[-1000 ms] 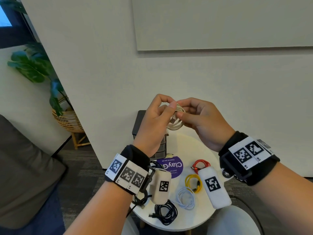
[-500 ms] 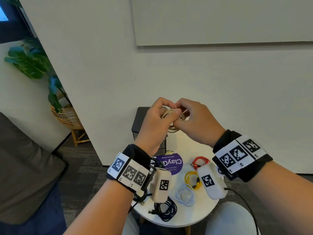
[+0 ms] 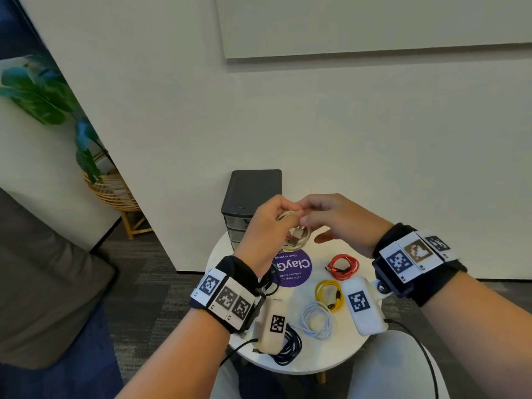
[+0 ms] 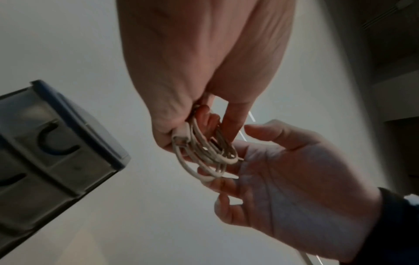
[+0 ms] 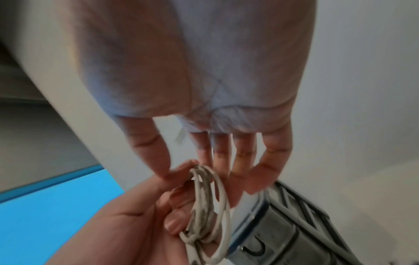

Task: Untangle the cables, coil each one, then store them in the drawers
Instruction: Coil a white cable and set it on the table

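Note:
A coiled beige cable (image 3: 296, 237) (image 4: 204, 154) (image 5: 204, 206) hangs in the air in front of the dark drawer unit (image 3: 250, 194) (image 4: 45, 143) (image 5: 283, 233). My left hand (image 3: 267, 226) (image 4: 204, 125) grips the coil, fingers curled round its loops. My right hand (image 3: 331, 220) (image 5: 215, 161) (image 4: 283, 170) is beside it, with fairly straight fingers touching the loops and the thumb held apart. On the round white table (image 3: 331, 349) lie coiled red (image 3: 344, 266), yellow (image 3: 328, 293), pale blue (image 3: 316, 319) and dark blue (image 3: 290, 347) cables.
A purple round sticker (image 3: 292, 267) sits on the table below my hands. The drawer unit stands at the table's back edge against the white wall. A potted plant in a wicker stand (image 3: 112, 191) and a grey sofa (image 3: 43, 269) are on the left.
Both hands have come down with the beige coil to just in front of the drawer unit. The right hand's pinch on the coil has loosened to straighter fingers.

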Demonstrator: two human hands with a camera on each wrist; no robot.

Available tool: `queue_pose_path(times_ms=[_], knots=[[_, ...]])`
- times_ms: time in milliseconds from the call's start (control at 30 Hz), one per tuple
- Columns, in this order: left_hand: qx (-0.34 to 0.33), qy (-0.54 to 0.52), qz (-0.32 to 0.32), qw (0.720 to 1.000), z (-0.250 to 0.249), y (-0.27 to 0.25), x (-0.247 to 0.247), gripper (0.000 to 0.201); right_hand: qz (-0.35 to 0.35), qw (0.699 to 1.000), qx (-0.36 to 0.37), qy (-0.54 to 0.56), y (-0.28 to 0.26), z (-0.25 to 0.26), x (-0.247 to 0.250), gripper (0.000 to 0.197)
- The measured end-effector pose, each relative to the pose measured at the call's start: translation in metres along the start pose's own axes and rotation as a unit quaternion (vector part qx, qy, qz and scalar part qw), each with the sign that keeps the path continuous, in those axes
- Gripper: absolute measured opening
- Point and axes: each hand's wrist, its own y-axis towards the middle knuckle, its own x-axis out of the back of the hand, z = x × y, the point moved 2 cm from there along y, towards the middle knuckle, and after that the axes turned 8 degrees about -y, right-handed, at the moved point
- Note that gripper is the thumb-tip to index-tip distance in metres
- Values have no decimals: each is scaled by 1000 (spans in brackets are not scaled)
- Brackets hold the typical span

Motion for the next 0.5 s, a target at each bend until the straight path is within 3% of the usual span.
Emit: queue_pose_path(times_ms=[267,400,500], knots=[[107,-81,17,991,31,13,10,16,-15,1000,-16,-2,21,-36,-2,21],[121,58,64,989,52,17,12,17,-7,997,-68,-44,32,-72,-10,27],[132,154,115,972,68,20,14,20,0,992,-103,-76,38,-96,-22,24]])
